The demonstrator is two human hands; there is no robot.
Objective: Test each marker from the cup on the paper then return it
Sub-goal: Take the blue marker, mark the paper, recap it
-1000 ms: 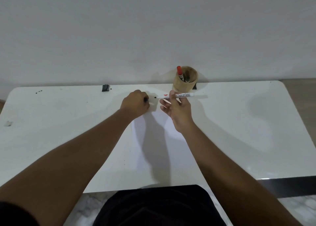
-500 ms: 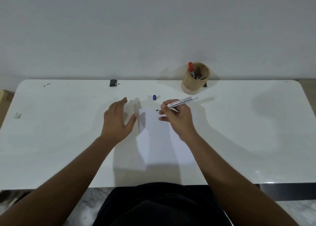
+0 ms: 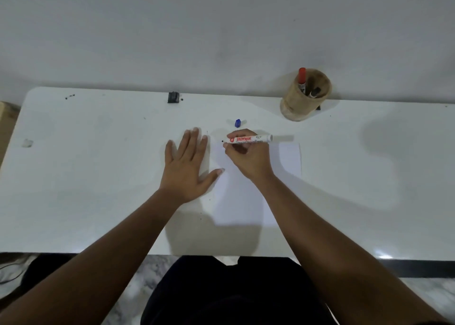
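Left hand [image 3: 186, 167] now flat, spread, beside paper [image 3: 285, 162]; right hand [image 3: 246, 156] gripping marker [image 3: 248, 139], blue cap [image 3: 237, 123] nearby.

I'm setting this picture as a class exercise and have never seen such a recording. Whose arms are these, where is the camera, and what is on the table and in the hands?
No machine here: a person's two bare arms, filmed by a wide-angle camera worn on the head, looking forward and down. On the white table lies a sheet of paper. The left hand lies open and flat beside the paper's left edge. The right hand holds an uncapped marker, tip pointing left over the paper's far edge. A small blue cap sits just beyond. A wooden cup at the back holds more markers, one of them red-capped.
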